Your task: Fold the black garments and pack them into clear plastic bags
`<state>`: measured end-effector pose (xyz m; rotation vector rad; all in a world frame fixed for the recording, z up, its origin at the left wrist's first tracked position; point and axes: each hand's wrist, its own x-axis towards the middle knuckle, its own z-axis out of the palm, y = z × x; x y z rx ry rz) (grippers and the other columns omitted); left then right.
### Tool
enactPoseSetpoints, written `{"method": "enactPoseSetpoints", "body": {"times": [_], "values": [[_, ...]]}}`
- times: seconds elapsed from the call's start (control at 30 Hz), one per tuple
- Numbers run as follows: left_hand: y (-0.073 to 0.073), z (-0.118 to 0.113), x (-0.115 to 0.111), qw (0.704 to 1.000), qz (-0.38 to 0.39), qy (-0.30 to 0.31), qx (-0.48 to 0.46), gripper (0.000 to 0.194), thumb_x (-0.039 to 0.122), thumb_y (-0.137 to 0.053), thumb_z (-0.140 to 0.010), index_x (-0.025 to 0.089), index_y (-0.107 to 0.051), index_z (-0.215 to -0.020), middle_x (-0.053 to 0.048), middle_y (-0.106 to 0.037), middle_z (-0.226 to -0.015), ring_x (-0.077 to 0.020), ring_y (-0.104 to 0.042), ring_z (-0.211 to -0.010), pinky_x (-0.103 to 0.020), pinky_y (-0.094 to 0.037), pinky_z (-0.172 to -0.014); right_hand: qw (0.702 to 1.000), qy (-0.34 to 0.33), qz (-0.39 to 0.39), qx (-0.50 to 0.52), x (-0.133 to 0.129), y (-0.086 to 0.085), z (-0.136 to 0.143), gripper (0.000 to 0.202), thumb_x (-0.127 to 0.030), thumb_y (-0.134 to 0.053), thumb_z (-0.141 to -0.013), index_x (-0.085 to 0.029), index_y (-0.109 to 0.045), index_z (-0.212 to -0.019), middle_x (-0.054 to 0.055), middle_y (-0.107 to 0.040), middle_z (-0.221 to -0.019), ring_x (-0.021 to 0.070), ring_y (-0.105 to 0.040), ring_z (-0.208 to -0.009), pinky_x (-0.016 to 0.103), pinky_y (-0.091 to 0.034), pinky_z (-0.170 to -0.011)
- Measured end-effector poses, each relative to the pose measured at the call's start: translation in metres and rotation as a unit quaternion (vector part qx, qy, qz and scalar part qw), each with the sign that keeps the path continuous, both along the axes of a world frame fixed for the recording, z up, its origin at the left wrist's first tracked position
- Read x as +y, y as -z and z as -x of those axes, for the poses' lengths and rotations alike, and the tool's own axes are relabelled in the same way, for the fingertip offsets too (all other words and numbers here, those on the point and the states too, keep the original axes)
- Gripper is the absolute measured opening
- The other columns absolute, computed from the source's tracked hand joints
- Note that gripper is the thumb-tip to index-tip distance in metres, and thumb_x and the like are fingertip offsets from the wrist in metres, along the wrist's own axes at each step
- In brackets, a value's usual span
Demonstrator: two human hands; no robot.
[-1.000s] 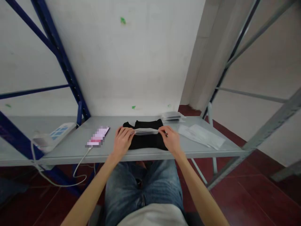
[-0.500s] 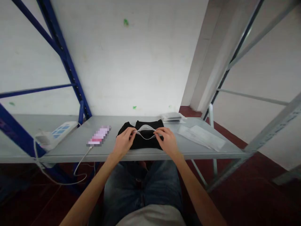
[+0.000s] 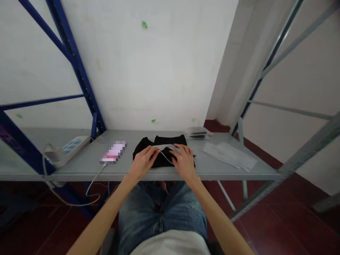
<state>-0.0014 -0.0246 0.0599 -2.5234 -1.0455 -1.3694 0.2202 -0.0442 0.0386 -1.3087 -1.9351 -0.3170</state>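
Observation:
A black folded cloth (image 3: 163, 162) lies near the front edge of the grey table. Across its top runs a thin white strip (image 3: 162, 146), with a narrow white edge curving down below it. Whether the strip belongs to the cloth or to a separate piece, I cannot tell. My left hand (image 3: 145, 159) is closed in a pinch on the strip's left end. On its right end my right hand (image 3: 183, 161) has bent fingers, thumb and fingertips at the white material. The fingers partly hide the strip's ends.
Left on the table (image 3: 87, 170) lies a phone (image 3: 114, 152) with a white cable, near a white power strip (image 3: 73, 150). Flat translucent bags (image 3: 231, 156) lie to the right. A small stack of white packets (image 3: 198, 132) sits at the back. Blue and grey rack posts flank the table.
The white loop that gaped between my hands has narrowed. My right hand has moved inward over the strip, and my left hand has shifted slightly right. The view has shifted slightly.

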Motion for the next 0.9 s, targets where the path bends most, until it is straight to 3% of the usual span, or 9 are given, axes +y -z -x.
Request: {"method": "enactPoseSetpoints", "body": {"times": [0.17,0.3,0.37,0.47,0.53,0.6,0.73,0.83,0.9], "values": [[0.002,0.011,0.009,0.998,0.039,-0.012,-0.051,0.018,0.034,-0.051,-0.106,0.025,-0.066,-0.111,-0.004,-0.074,-0.106,-0.017,-0.074,-0.088,-0.029,-0.062,-0.081,0.995,-0.008,-0.03,0.098,-0.006,-0.015,-0.006,0.042,-0.01,-0.059,-0.091,-0.033,-0.078,-0.121,0.01,-0.059,-0.139,0.0341,-0.052,-0.126,0.057,-0.045,-0.106],[0.003,0.017,0.016,0.991,0.039,-0.059,-0.117,0.016,0.034,-0.055,-0.103,0.025,-0.067,-0.109,-0.004,-0.075,-0.103,-0.018,-0.074,-0.089,-0.03,-0.064,-0.079,0.966,-0.054,-0.054,0.245,-0.011,-0.03,-0.009,0.039,-0.014,-0.055,-0.092,-0.032,-0.079,-0.118,0.009,-0.058,-0.113,0.025,-0.059,-0.101,0.044,-0.055,-0.094],[0.0,0.019,0.018,0.985,0.038,-0.087,-0.145,0.017,0.036,-0.058,-0.102,0.024,-0.067,-0.108,-0.004,-0.076,-0.1,-0.0183,-0.074,-0.087,-0.03,-0.064,-0.077,0.937,-0.099,-0.041,0.333,-0.013,-0.035,-0.01,0.029,-0.022,-0.061,-0.092,-0.029,-0.078,-0.115,0.007,-0.057,-0.101,0.0214,-0.059,-0.088,0.036,-0.057,-0.077],[-0.006,0.024,0.018,0.976,0.031,-0.121,-0.18,0.018,0.038,-0.06,-0.1,0.022,-0.068,-0.104,-0.005,-0.076,-0.099,-0.0185,-0.074,-0.087,-0.03,-0.064,-0.074,0.863,-0.172,0.003,0.475,-0.014,-0.043,-0.012,0.017,-0.039,-0.069,-0.092,-0.026,-0.072,-0.103,0.001,-0.057,-0.083,0.0142,-0.054,-0.065,0.026,-0.047,-0.054],[-0.01,0.03,0.02,0.969,0.026,-0.143,-0.202,0.019,0.038,-0.061,-0.098,0.022,-0.068,-0.103,-0.005,-0.076,-0.098,-0.0185,-0.074,-0.086,-0.029,-0.064,-0.071,0.813,-0.198,0.026,0.547,-0.013,-0.047,-0.017,0.022,-0.047,-0.072,-0.09,-0.026,-0.067,-0.095,-0.003,-0.056,-0.074,0.0107,-0.05,-0.056,0.022,-0.04,-0.048],[-0.015,0.038,0.021,0.959,0.028,-0.165,-0.23,0.02,0.039,-0.063,-0.097,0.021,-0.068,-0.103,-0.005,-0.076,-0.094,-0.0185,-0.075,-0.084,-0.03,-0.064,-0.07,0.783,-0.205,0.037,0.587,-0.011,-0.049,-0.025,0.029,-0.052,-0.076,-0.086,-0.026,-0.065,-0.093,-0.003,-0.06,-0.076,0.0104,-0.056,-0.057,0.021,-0.042,-0.047],[-0.024,0.049,0.021,0.928,0.043,-0.195,-0.313,0.022,0.04,-0.065,-0.095,0.02,-0.067,-0.104,-0.003,-0.075,-0.084,-0.0179,-0.076,-0.08,-0.031,-0.064,-0.073,0.774,-0.183,0.062,0.603,0.002,-0.04,-0.039,0.037,-0.049,-0.084,-0.076,-0.026,-0.069,-0.101,0.003,-0.07,-0.102,0.0165,-0.07,-0.079,0.025,-0.057,-0.057],[-0.029,0.05,0.019,0.91,0.04,-0.188,-0.368,0.023,0.04,-0.067,-0.093,0.02,-0.064,-0.105,-0.003,-0.075,-0.084,-0.0181,-0.077,-0.081,-0.03,-0.065,-0.073,0.787,-0.196,0.099,0.577,0.02,-0.022,-0.041,0.04,-0.042,-0.083,-0.073,-0.028,-0.072,-0.109,0.003,-0.069,-0.116,0.0189,-0.07,-0.095,0.033,-0.066,-0.073],[-0.029,0.048,0.018,0.903,0.04,-0.18,-0.387,0.024,0.04,-0.069,-0.092,0.02,-0.062,-0.105,-0.002,-0.075,-0.086,-0.0183,-0.078,-0.081,-0.029,-0.065,-0.071,0.8,-0.216,0.132,0.544,0.035,-0.009,-0.039,0.04,-0.037,-0.079,-0.073,-0.029,-0.073,-0.112,0.003,-0.069,-0.115,0.0194,-0.069,-0.099,0.037,-0.066,-0.081]]}}
